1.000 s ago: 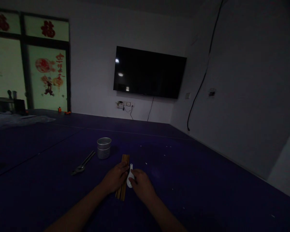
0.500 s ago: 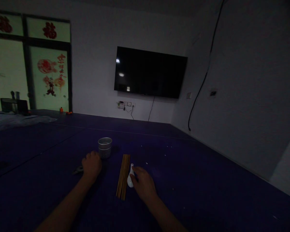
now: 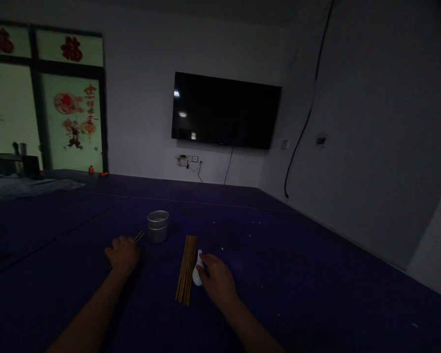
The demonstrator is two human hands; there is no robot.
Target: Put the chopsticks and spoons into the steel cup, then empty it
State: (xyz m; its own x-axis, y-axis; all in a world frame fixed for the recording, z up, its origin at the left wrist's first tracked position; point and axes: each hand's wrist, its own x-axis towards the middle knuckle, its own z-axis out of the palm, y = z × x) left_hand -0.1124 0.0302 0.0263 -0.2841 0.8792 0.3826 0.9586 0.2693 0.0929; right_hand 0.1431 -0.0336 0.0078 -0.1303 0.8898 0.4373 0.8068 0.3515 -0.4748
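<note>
The room is dim. My left hand (image 3: 123, 255) lies curled over the metal spoon and fork (image 3: 139, 237) on the dark blue floor mat (image 3: 279, 274); only their handle ends stick out past my fingers. My right hand (image 3: 216, 279) rests with its fingers on a white ceramic spoon (image 3: 197, 271). A bundle of wooden chopsticks (image 3: 186, 268) lies between my two hands, just left of the white spoon. A small metal cup (image 3: 158, 226) stands upright beyond the chopsticks, right of my left hand.
A black TV (image 3: 226, 110) hangs on the far wall above a socket strip (image 3: 189, 159). A glass door with red paper decorations (image 3: 75, 120) is at the left. A black cable (image 3: 305, 122) runs down the right wall. Small white specks dot the mat.
My left hand left the chopsticks, went left past the cup and now covers the metal spoon and fork. My right hand stayed on the white spoon.
</note>
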